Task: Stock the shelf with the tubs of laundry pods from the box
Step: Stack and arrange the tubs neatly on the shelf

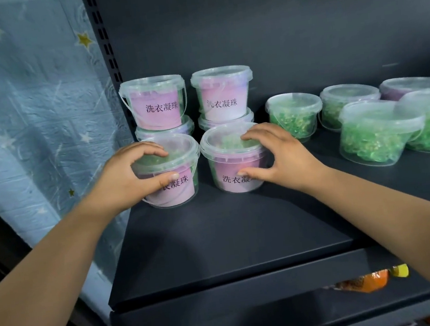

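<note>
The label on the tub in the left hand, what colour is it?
The label is pink with black writing; head view.

Pink-labelled tubs (223,94), dark shelf (230,228), blue curtain (27,118) (gold stars)

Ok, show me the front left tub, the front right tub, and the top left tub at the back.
front left tub (182,192), head view, on its pink label.
front right tub (231,186), head view, on its pink label.
top left tub (158,110), head view, on its pink label.

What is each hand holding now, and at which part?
The left hand grips the front left tub, fingers on its lid, thumb on its front wall. The right hand grips the front right tub likewise.
</note>
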Available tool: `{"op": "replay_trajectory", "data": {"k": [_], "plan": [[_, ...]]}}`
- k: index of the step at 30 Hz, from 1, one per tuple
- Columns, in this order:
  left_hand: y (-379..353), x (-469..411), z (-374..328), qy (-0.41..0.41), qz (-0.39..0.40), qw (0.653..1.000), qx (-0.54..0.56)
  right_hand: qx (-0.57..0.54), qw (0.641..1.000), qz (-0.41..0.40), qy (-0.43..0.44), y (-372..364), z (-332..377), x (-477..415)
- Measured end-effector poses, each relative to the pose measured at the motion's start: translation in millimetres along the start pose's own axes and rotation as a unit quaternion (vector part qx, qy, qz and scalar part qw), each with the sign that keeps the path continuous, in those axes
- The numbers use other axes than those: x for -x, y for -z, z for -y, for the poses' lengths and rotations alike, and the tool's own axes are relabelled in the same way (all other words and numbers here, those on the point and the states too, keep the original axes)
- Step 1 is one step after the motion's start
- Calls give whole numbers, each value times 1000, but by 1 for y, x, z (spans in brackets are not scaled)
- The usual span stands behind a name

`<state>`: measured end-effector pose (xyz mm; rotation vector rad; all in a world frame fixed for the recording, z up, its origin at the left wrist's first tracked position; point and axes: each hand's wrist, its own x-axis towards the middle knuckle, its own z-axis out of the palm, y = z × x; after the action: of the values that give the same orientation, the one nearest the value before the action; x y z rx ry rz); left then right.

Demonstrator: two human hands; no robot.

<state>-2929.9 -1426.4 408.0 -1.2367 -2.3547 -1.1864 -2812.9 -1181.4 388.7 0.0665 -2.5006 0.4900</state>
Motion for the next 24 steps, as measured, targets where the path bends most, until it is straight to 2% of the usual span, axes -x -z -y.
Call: {"op": "replay_trajectory", "data": {"k": [3, 5, 8, 11, 14, 17, 20, 24], "plan": [[2, -3, -17, -17, 15, 999, -32, 15, 1000, 14, 2, 14, -1, -1], [0, -10, -37, -51, 7, 998, -35, 4, 1000, -6, -18, 32, -7, 0], [-17, -25, -69, -78, 29, 996, 11, 49, 996, -50, -46, 69, -25, 7], [-54, -42, -102, -96, 77, 992, 22, 109, 987, -72, -90, 118, -58, 29], [-101, -58, -134, -147, 100, 984, 3, 146, 978, -89, -123, 169, -99, 56], [-156, -78, -167, -169, 115, 979, -11, 152, 968, -47, -193, 203, -145, 82], [-208, -97, -197, -161, 106, 980, -46, 145, 966, 24, -214, 212, -182, 97], [-255, -115, -213, -121, 146, 960, -207, 159, 970, 38, -179, 206, -213, 103]]}}
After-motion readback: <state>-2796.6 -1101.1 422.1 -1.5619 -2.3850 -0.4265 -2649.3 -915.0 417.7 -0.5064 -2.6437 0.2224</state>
